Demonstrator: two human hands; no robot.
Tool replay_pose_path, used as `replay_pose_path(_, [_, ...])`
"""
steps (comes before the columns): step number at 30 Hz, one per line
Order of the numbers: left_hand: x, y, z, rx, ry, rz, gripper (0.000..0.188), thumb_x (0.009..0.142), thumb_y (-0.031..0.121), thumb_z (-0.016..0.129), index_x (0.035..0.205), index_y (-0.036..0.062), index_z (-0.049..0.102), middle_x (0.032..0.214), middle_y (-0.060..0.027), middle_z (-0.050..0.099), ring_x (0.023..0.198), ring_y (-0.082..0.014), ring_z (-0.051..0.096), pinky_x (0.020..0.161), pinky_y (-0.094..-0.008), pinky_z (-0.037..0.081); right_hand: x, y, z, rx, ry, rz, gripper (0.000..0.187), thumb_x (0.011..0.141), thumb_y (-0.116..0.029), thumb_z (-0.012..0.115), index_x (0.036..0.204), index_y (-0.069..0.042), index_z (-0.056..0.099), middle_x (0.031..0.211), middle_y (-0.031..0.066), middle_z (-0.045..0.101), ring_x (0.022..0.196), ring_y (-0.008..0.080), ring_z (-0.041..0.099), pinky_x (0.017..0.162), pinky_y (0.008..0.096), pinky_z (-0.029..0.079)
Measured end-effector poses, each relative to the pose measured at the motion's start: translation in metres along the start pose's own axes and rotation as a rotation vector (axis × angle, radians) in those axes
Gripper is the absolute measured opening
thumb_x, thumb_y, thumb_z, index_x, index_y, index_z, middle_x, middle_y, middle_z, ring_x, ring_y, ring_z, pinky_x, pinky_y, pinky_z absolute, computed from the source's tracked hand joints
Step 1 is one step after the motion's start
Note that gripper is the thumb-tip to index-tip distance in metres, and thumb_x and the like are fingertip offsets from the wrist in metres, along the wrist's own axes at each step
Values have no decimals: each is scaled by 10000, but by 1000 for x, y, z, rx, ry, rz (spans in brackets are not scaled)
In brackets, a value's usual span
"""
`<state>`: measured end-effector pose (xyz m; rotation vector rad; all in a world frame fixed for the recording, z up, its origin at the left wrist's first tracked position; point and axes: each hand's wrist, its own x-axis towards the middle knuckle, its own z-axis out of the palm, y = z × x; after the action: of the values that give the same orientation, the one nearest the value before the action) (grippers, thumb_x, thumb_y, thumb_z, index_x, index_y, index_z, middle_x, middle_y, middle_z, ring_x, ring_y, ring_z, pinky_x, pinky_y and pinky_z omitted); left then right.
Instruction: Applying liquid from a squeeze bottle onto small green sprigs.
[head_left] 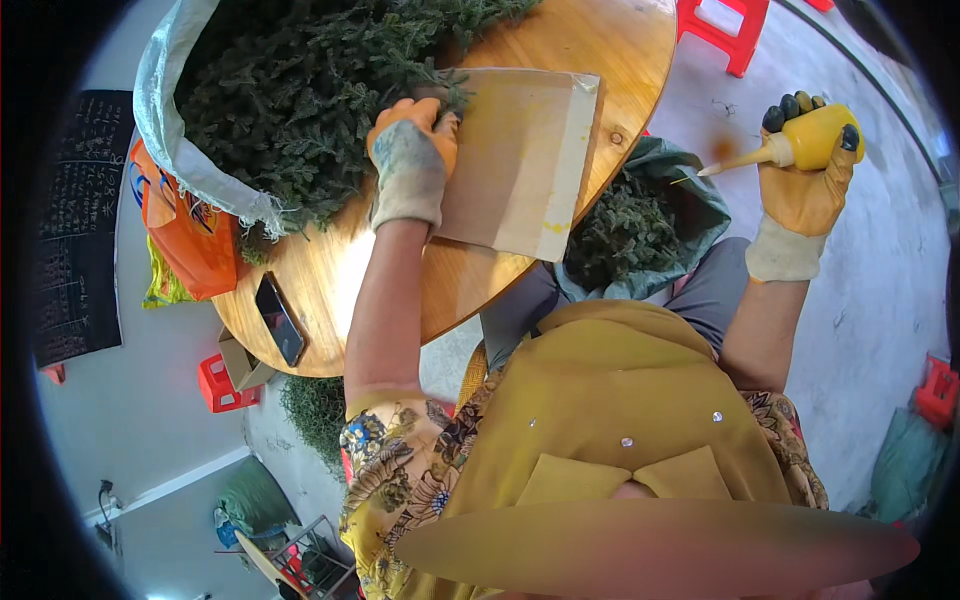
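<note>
My left hand (414, 150), in an orange and grey work glove, is closed at the edge of a heap of green artificial-looking evergreen sprigs (290, 100). Its fingers curl around a sprig (456, 92) that pokes out over the cardboard sheet (510, 160); the fingertips are partly hidden. Off to the right, above the floor, my right hand (800, 200) wears an orange glove with dark fingertips. It grips a yellow squeeze bottle (815, 138), whose long thin nozzle points left over a green bag (700, 245) of more sprigs near my lap.
The round wooden table (330, 350) carries a white woven sack (155, 110) around the heap and a black phone (279, 318). An orange bag (190, 240) hangs at the table's left edge. Red stools (222, 385) and a cardboard box (240, 358) stand below.
</note>
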<state>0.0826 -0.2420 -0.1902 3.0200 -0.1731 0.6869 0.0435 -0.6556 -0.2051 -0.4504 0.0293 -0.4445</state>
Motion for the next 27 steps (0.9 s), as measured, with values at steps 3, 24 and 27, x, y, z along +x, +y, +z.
replay_pose_path(3, [-29, 1, -16, -152, 1, 92, 172, 818, 170, 777, 962, 84, 739, 999, -184, 703, 955, -409, 645, 866, -488, 520, 2, 7, -2, -2, -3, 9, 542, 901, -322, 804, 1266, 28, 607, 1198, 214, 677, 1101, 367, 645, 1007, 541, 523])
replay_pose_path(24, [-96, -1, -44, -598, -85, 225, 472, 725, 264, 865, 1152, 97, 751, 1258, -128, 689, 1305, -406, 554, 1042, -512, 480, -31, 111, 71, 138, -366, 149, 416, 1052, -312, 535, 1385, -64, 562, 1413, 172, 580, 1242, 345, 573, 1114, 493, 434])
replay_pose_path(27, [-95, -3, -34, -577, -47, 216, 379, 718, 254, 849, 1080, 174, 769, 1248, -61, 693, 1288, -386, 555, 1039, -529, 448, -18, 124, 46, 55, -394, 175, 411, 1036, -303, 536, 1382, -83, 567, 1413, 183, 572, 1220, 356, 577, 1080, 514, 449])
